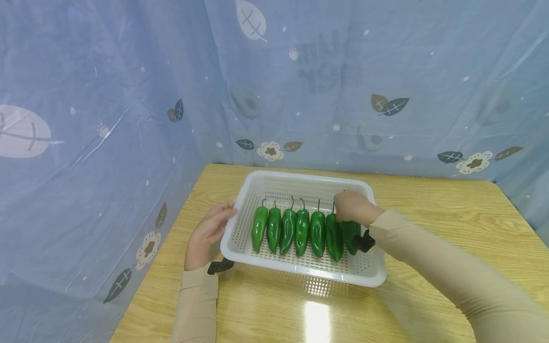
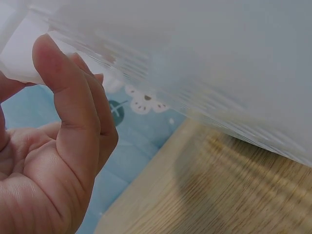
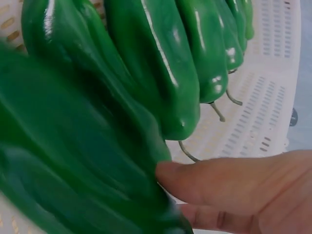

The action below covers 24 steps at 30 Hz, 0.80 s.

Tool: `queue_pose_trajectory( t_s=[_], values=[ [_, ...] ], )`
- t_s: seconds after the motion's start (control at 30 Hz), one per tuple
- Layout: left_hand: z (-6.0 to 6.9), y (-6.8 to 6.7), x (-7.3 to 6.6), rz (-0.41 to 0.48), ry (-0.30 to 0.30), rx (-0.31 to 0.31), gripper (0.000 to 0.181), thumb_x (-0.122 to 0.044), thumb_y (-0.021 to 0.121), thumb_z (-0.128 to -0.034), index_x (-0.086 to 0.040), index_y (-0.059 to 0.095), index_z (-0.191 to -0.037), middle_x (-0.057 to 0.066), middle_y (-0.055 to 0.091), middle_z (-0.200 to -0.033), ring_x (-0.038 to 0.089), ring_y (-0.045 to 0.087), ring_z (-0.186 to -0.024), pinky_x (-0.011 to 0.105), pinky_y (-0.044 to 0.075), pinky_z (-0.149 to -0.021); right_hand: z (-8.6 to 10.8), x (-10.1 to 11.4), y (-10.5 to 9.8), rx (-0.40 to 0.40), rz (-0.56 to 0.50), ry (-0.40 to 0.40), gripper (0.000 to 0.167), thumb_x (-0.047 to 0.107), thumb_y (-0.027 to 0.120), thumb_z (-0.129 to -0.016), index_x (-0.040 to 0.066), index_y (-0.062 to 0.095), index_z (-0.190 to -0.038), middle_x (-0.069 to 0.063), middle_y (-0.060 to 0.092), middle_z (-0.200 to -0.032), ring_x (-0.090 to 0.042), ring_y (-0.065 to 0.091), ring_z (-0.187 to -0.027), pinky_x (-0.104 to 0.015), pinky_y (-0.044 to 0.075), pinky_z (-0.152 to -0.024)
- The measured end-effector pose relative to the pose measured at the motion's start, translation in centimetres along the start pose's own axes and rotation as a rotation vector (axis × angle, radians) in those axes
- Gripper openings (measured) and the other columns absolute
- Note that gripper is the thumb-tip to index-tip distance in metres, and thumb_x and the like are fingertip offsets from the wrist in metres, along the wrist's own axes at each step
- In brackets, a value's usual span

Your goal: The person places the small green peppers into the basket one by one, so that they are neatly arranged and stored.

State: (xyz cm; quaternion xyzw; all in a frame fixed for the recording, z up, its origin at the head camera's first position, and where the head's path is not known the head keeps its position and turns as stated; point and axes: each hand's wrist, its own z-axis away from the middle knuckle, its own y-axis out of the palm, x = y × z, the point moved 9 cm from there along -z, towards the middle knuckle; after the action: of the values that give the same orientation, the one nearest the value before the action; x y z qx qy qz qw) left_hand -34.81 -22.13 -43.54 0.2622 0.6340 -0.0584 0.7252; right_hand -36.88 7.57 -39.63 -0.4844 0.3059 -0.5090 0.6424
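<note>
A white perforated plastic basket (image 1: 300, 270) stands on the wooden table, with several shiny green peppers (image 1: 302, 232) side by side in a row, stems toward the far side. My left hand (image 1: 210, 232) holds the basket's left rim; in the left wrist view its fingers (image 2: 73, 107) curl up at the rim. At the right end of the row, my right hand (image 1: 357, 207) pinches the stem end of a green pepper (image 3: 73, 161), partly hidden behind the hand in the head view. The right wrist view shows the thumb (image 3: 195, 183) against that pepper.
The wooden table (image 1: 446, 224) extends to the right of the basket and in front of it. A blue patterned cloth (image 1: 326, 85) hangs behind the table and along its left side. Bright light glares off the tabletop near the front.
</note>
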Motion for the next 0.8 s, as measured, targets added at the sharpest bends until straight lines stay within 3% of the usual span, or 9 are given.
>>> queue_pose_trajectory(
  t_s=[0.17,0.57,0.8],
  values=[
    [0.0,0.1,0.0,0.005,0.004,0.007,0.022,0.002,0.039,-0.0977,0.012,0.042,-0.117,0.012,0.065,-0.106,0.022,0.067,-0.096,0.036,0.057,-0.083,-0.1,0.0,0.5,0.013,0.004,-0.002,0.02,-0.002,0.057,-0.076,0.01,0.049,-0.062,-0.006,0.053,-0.068,-0.018,0.044,-0.06,-0.024,0.038,-0.052],
    [0.1,0.1,0.0,-0.001,-0.002,-0.008,0.026,0.001,0.04,-0.098,0.014,0.04,-0.121,0.012,0.065,-0.106,0.022,0.067,-0.097,0.036,0.057,-0.083,-0.4,-0.5,1.3,0.018,-0.004,0.006,0.028,-0.002,0.057,-0.077,0.013,0.045,-0.057,-0.003,0.049,-0.063,-0.015,0.04,-0.056,-0.023,0.036,-0.05],
    [0.1,0.0,0.0,-0.019,-0.012,-0.017,0.035,0.0,0.04,-0.098,0.018,0.032,-0.127,0.012,0.064,-0.107,0.021,0.067,-0.097,0.036,0.057,-0.083,-0.7,-0.6,1.7,0.017,-0.027,0.015,0.023,-0.003,0.057,-0.078,0.01,0.051,-0.06,-0.004,0.053,-0.064,-0.015,0.044,-0.056,-0.022,0.038,-0.049]
  ],
)
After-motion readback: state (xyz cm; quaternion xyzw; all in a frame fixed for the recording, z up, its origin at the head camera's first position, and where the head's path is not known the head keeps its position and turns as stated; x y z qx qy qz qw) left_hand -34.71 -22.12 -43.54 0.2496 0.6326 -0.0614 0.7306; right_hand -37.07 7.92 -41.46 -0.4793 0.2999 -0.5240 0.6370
